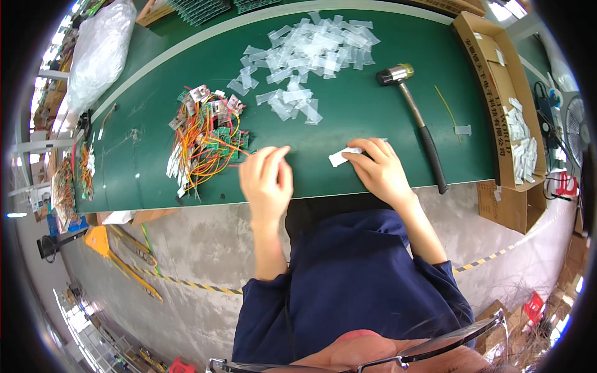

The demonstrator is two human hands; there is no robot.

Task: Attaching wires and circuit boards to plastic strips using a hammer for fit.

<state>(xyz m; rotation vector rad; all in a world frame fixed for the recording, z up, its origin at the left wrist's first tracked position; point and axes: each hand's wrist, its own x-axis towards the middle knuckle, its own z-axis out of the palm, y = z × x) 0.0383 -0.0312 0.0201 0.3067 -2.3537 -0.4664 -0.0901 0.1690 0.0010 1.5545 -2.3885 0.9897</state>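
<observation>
At the table's front edge, my right hand [379, 171] pinches a small white rectangular piece [339, 158] against the green top, thumb and fingers closed on its right end. To its left my left hand [267, 180] hovers with loosely bent fingers, thumb and forefinger apart, and I see nothing between them. Beside that hand lies a tangled heap of wired circuit boards [214, 124] with orange, yellow and red wires; one red wire reaches close to the knuckles. Beyond both hands, a pile of clear plastic sleeves [317, 50] spreads over the table.
A black-handled mallet [420, 118] lies right of my right hand, with a thin yellow-green wire [444, 102] past it. At the right edge stands an open cardboard box [507, 140] holding white pieces [522, 146]. A clear plastic bag [102, 56] sits at the far left.
</observation>
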